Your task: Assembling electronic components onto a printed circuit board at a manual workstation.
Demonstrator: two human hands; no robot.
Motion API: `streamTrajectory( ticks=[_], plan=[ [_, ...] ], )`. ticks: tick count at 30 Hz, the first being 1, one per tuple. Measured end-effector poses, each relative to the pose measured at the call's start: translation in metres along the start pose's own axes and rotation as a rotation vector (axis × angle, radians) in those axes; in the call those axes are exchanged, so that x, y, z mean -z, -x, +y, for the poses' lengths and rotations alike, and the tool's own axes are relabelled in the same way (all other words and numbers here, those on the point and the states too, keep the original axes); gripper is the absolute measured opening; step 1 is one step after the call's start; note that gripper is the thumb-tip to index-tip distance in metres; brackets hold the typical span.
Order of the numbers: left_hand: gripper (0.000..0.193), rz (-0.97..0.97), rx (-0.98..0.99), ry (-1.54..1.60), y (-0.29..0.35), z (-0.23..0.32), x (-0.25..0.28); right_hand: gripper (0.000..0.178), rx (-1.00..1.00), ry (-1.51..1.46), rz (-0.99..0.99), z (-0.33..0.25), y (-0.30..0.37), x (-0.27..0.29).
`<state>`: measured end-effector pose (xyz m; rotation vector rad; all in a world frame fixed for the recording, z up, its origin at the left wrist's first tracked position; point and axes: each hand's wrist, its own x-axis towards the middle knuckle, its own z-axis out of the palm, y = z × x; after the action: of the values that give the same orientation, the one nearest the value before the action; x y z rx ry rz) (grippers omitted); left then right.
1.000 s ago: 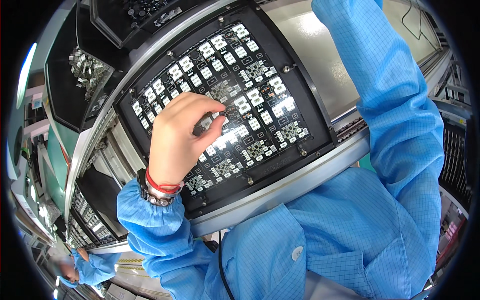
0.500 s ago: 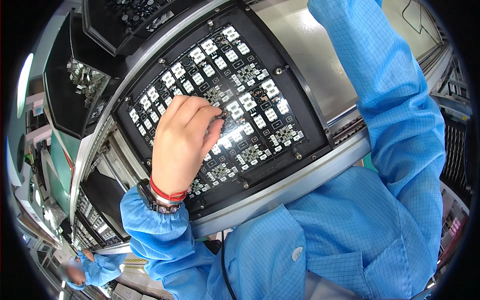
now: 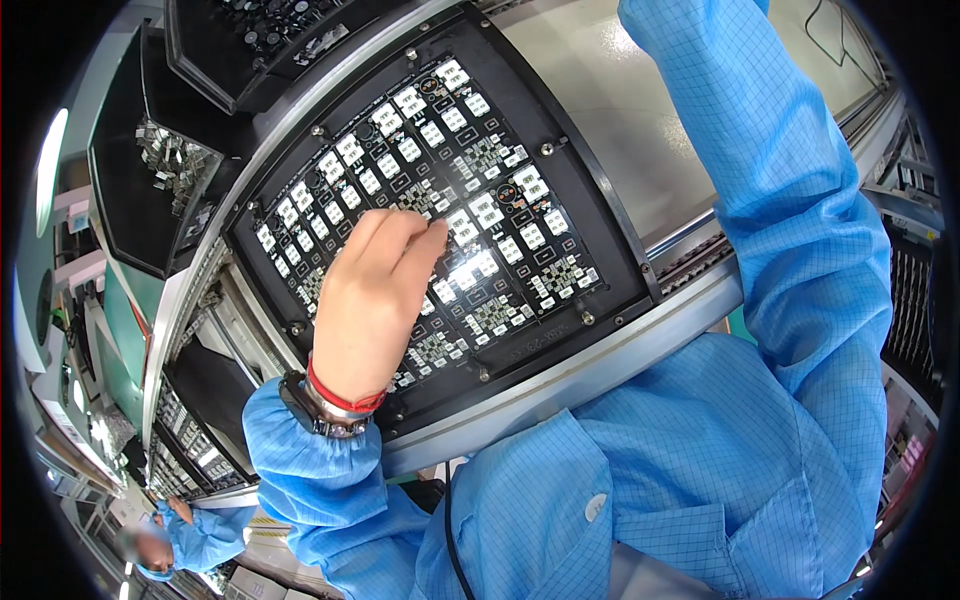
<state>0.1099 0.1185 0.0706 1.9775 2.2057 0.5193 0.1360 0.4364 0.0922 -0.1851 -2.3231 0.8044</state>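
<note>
My left hand (image 3: 372,300) reaches over a circuit board panel (image 3: 520,310) seated in a black carrier frame (image 3: 560,90). Thumb and fingers are pinched together, their tips at the board near its middle, beside a white connector block. Whatever sits between the fingertips is hidden by them. Rows of white connectors (image 3: 408,101) and small chips cover the panel. A red cord, a bracelet and a dark watch circle my left wrist. Only the blue sleeve of my right arm (image 3: 770,170) shows, stretching to the upper edge; my right hand lies outside the picture.
Black bins at the upper left hold dark round components (image 3: 270,25) and small metal parts (image 3: 170,160). A metal rail (image 3: 560,385) runs along the near side of the carrier. More boards (image 3: 190,440) stand at the lower left, where another person in blue (image 3: 205,540) works.
The board and carrier have shifted slightly left. My left hand's fingers have drawn closer together and lower; the small dark round part seen at the fingertips earlier is now hidden.
</note>
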Motion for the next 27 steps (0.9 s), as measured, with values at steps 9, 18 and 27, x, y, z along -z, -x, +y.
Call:
streamTrajectory(
  ticks=[9,18,27],
  plan=[
    [0.047,0.141,-0.050,-0.189,-0.039,0.003,0.057,0.010,-0.107,-0.591,-0.172,-0.038,0.018,0.029],
    [0.015,-0.100,0.306,-0.620,-0.164,-0.089,0.073,0.015,0.333,-0.175,-0.522,-0.023,0.051,-0.046],
    [0.013,-0.177,0.301,-0.642,-0.177,-0.110,0.060,0.015,0.335,-0.151,-0.525,-0.012,0.056,-0.058]
  ],
)
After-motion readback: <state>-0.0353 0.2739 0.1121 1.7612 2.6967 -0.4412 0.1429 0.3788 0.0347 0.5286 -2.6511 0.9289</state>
